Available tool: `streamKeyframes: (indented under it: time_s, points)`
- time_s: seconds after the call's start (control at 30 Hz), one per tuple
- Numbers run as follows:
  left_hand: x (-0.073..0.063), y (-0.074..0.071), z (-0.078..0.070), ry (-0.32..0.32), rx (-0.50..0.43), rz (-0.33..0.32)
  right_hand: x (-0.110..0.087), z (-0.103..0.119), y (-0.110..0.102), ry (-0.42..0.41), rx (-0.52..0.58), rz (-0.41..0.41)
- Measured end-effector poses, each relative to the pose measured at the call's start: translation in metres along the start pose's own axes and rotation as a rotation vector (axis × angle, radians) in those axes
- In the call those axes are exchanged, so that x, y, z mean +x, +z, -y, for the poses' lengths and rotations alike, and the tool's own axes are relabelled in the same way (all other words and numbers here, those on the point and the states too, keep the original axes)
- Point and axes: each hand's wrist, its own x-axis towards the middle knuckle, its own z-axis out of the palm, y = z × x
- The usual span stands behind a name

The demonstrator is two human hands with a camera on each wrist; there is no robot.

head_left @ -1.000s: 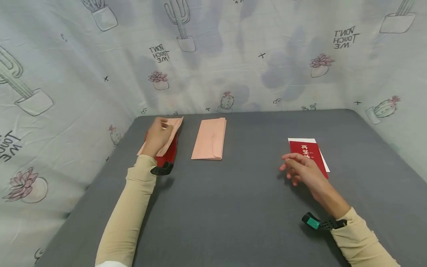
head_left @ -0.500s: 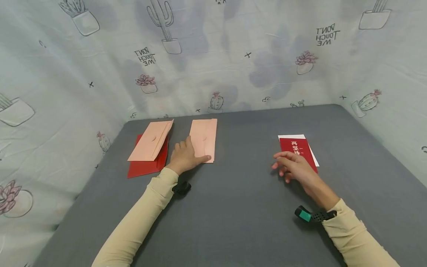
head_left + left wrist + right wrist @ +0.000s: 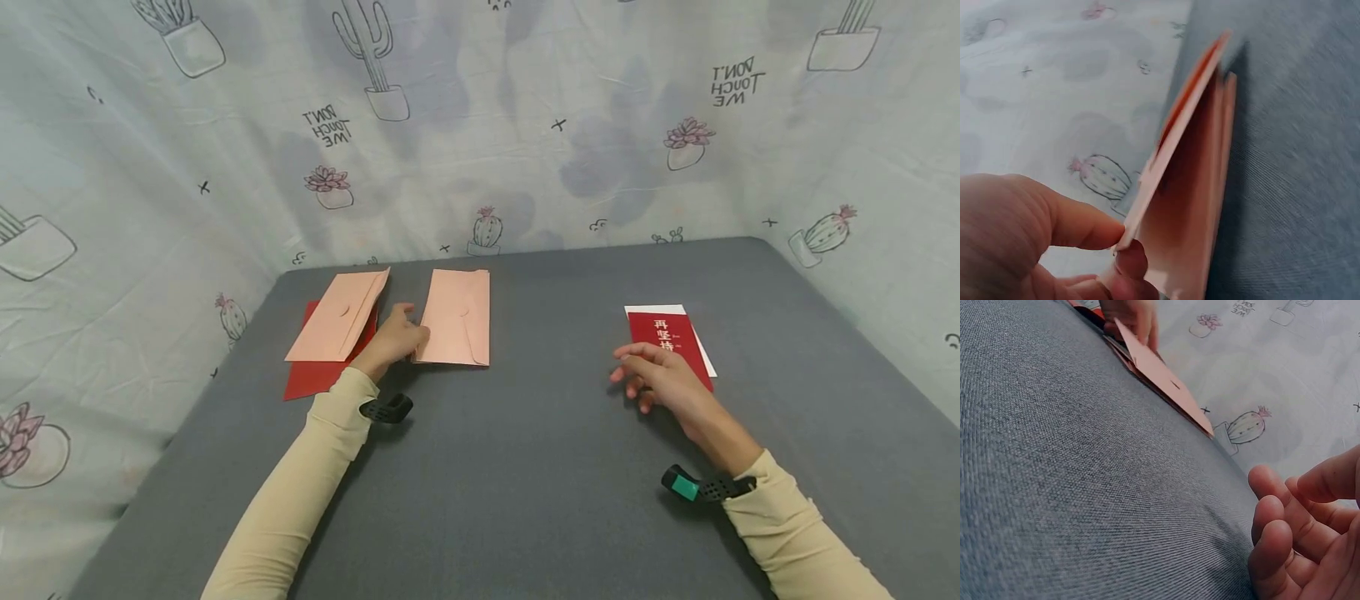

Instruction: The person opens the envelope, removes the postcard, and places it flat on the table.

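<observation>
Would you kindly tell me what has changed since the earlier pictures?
The left hand let go of the pink envelope on the red packet, moved right, and now pinches the upper middle envelope by its raised left edge. The right hand stayed by the red card.

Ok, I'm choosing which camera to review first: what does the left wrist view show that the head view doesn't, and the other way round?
Left wrist view only: the thumb and fingertip of the left grip pinching the raised edge of a pink envelope, and the shadowed gap beneath it.

Head view only: the right grip, a red card over a white sheet, and a second pink envelope lying across red paper.

Both: the left grip, the pinched pink envelope, the gray table and the cactus-print cloth.
</observation>
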Motion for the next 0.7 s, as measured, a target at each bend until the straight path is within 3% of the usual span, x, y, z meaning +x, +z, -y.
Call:
streamKeyframes:
  time_s: [0.2,0.3,0.57,0.7]
  points:
    - [-0.007,0.000,-0.015,0.080,-0.137,0.037,0.001,0.000,0.000,-0.006,0.000,0.005]
    - [-0.014,0.008,-0.029,0.132,-0.144,0.073,0.001,0.001,0.001,-0.013,0.001,0.011]
    - [-0.040,0.032,-0.059,0.266,-0.029,0.288,0.000,0.000,0.001,-0.030,-0.010,0.017]
    - [-0.057,0.041,-0.070,0.293,0.050,0.419,0.000,0.000,0.001,-0.031,-0.019,0.017]
